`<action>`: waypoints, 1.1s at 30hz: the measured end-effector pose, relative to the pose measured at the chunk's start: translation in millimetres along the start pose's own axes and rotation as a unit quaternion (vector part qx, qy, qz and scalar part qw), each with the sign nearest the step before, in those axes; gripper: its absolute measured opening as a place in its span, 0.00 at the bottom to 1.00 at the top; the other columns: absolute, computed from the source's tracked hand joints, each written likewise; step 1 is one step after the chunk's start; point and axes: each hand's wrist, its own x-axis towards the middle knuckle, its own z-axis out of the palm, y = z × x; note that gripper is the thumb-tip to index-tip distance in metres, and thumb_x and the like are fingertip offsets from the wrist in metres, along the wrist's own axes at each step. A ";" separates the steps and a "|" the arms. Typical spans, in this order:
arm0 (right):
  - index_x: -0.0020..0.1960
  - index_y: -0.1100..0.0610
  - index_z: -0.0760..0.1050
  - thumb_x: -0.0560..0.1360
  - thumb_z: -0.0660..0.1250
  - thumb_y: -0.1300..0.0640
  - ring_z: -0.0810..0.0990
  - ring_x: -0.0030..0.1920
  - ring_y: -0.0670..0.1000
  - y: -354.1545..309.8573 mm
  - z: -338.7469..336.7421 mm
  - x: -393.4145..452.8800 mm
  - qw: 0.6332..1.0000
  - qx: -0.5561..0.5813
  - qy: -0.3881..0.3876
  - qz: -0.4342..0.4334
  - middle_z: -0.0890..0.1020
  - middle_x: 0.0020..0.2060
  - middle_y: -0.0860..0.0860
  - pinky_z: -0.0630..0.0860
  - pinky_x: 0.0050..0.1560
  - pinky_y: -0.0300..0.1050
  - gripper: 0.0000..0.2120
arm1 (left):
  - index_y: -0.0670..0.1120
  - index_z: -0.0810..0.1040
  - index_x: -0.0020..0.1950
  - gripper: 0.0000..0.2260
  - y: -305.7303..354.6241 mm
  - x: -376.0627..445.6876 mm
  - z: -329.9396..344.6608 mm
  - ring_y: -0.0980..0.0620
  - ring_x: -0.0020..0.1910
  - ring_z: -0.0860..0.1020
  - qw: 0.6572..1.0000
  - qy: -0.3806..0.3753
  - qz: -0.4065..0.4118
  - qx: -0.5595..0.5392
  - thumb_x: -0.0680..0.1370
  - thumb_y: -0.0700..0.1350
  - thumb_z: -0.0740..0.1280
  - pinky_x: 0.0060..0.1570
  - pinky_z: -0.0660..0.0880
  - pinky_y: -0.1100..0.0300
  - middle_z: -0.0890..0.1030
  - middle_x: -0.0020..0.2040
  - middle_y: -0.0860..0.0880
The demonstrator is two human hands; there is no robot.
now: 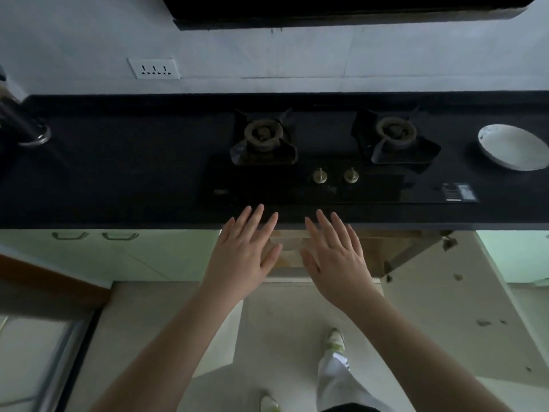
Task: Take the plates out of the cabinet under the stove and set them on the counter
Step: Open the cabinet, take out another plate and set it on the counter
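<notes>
A stack of white plates (513, 147) sits on the black counter (118, 173) to the right of the two-burner gas stove (326, 162). Below the stove the cabinet (383, 251) stands open, its door (416, 254) swung out to the right. Its wooden inside shows between my hands; I make out no plates in it. My left hand (243, 254) and my right hand (335, 257) hover flat, fingers straight and spread, in front of the counter edge. Both hold nothing.
A faucet base (32, 132) stands at the far left of the counter. Pale green cabinet doors with handles (95, 235) lie left of the open cabinet. A wall socket (154, 68) sits above the counter. My legs and shoes (335, 340) are on the tiled floor.
</notes>
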 end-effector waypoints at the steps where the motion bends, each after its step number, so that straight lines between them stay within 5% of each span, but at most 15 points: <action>1: 0.79 0.51 0.50 0.80 0.40 0.39 0.44 0.79 0.54 4.9 6.3 7.4 1.000 0.003 0.001 -0.005 0.53 0.79 0.52 0.40 0.77 0.52 0.31 | 0.52 0.55 0.80 0.28 -0.4 4.9 7.0 0.47 0.80 0.52 1.000 0.001 -0.007 -0.004 0.82 0.62 0.46 0.75 0.46 0.51 0.56 0.81 0.47; 13: 0.79 0.51 0.52 0.82 0.47 0.43 0.49 0.79 0.50 73.6 144.1 41.4 0.997 0.030 -0.038 -0.063 0.58 0.78 0.50 0.44 0.76 0.47 0.28 | 0.50 0.60 0.79 0.27 12.3 33.1 165.1 0.46 0.78 0.59 0.998 -0.027 -0.051 -0.024 0.83 0.62 0.48 0.75 0.60 0.46 0.66 0.77 0.46; 28: 0.79 0.51 0.52 0.82 0.44 0.43 0.45 0.78 0.49 151.1 328.2 127.5 0.998 0.034 0.031 -0.035 0.54 0.79 0.50 0.45 0.74 0.48 0.28 | 0.52 0.58 0.80 0.29 -31.4 127.2 352.3 0.44 0.79 0.56 0.994 0.043 -0.105 0.002 0.82 0.63 0.45 0.75 0.51 0.46 0.58 0.80 0.47; 33: 0.79 0.46 0.43 0.80 0.41 0.37 0.39 0.76 0.44 179.1 368.1 162.9 0.998 0.000 0.048 -0.027 0.48 0.80 0.47 0.37 0.72 0.44 0.30 | 0.55 0.50 0.80 0.30 -52.1 158.6 401.9 0.48 0.80 0.49 0.992 0.072 -0.100 0.024 0.81 0.65 0.43 0.73 0.43 0.50 0.52 0.82 0.50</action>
